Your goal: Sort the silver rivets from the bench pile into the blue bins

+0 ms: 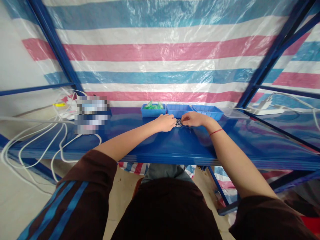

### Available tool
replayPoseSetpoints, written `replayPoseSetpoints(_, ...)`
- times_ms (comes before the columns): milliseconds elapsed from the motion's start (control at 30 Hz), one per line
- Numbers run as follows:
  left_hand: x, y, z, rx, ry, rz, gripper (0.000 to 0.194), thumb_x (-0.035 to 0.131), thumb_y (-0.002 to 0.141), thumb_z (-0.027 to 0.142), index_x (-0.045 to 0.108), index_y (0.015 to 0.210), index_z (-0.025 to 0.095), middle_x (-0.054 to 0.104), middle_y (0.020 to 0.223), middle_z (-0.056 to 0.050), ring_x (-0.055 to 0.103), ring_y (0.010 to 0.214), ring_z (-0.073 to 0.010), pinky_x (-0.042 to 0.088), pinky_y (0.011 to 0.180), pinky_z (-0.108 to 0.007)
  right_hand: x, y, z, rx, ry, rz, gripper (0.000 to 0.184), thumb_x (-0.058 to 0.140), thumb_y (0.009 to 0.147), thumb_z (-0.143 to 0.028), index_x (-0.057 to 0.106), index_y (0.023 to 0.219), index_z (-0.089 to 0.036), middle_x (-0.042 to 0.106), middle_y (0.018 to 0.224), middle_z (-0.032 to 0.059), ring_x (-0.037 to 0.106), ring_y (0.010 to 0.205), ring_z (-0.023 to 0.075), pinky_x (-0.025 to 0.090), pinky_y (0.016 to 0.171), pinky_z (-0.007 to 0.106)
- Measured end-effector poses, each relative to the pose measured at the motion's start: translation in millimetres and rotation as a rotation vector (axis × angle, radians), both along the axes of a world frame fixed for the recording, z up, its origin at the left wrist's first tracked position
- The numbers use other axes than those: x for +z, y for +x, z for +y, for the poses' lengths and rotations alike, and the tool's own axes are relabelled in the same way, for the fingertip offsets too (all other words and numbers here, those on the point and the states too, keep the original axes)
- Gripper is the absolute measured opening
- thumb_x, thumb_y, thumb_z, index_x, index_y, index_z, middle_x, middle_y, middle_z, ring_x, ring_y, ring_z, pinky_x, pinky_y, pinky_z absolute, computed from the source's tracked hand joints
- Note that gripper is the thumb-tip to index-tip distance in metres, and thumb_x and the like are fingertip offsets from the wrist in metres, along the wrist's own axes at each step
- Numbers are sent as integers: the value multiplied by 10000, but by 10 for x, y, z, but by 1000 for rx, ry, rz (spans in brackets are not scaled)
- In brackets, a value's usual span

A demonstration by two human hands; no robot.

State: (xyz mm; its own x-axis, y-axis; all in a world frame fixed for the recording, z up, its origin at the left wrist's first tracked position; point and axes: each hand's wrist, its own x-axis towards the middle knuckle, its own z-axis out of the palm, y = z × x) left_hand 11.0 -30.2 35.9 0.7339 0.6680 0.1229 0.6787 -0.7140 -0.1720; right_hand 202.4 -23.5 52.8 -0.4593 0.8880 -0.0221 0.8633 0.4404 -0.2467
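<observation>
My left hand and my right hand meet over a small dark metallic part lying on the blue shelf. Both hands have their fingers curled and pinched on that part from either side. A red string circles my right wrist. Just behind the hands stand three blue trays: the left tray holds green pieces, the middle tray sits right behind the hands, and the right tray holds small dark bits.
White cables loop over the shelf's left end beside a blurred box. A clear plastic lid lies right of the trays. Blue rack posts rise at both sides, with a striped tarp behind.
</observation>
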Motion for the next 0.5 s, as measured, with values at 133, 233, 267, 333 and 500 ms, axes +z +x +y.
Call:
replayPoseSetpoints(133, -45, 102, 98, -12, 46, -179, 290, 366, 932, 296, 626, 977, 174, 616, 1119, -109, 547, 1073, -280, 432, 860, -416, -29, 92, 93, -71, 140, 26, 166, 556, 731, -204, 683, 826, -155, 702, 777, 52, 627, 721, 186, 440, 649, 257)
replayPoseSetpoints(233, -125, 100, 155, 3, -33, -364, 255, 386, 925, 261, 622, 979, 182, 670, 1015, -71, 598, 987, -232, 437, 840, -354, -86, 90, 144, -103, 201, 36, 202, 595, 722, -219, 700, 882, -153, 713, 840, 67, 640, 775, 204, 451, 694, 275)
replayPoseSetpoints(267, -149, 89, 175, 14, -80, -438, 244, 395, 923, 248, 623, 975, 180, 680, 987, -62, 610, 953, -213, 440, 829, -330, -101, 76, 149, -100, 216, 74, 221, 604, 718, -226, 702, 903, -154, 714, 846, 67, 639, 778, 205, 454, 700, 280)
replayPoseSetpoints(333, -185, 67, 218, 32, -174, -596, 227, 411, 918, 230, 626, 959, 168, 690, 948, -54, 621, 892, -180, 445, 807, -290, -118, 34, 141, -58, 226, 237, 240, 607, 720, -250, 701, 921, -157, 713, 850, 61, 635, 769, 193, 463, 703, 282)
replayPoseSetpoints(500, -192, 66, 293, 28, -383, -935, 208, 422, 920, 220, 610, 943, 132, 677, 908, -49, 593, 771, -122, 457, 755, -247, -89, -96, 63, 33, 164, 702, 195, 595, 721, -315, 678, 792, -153, 682, 767, 49, 583, 651, 146, 462, 601, 269)
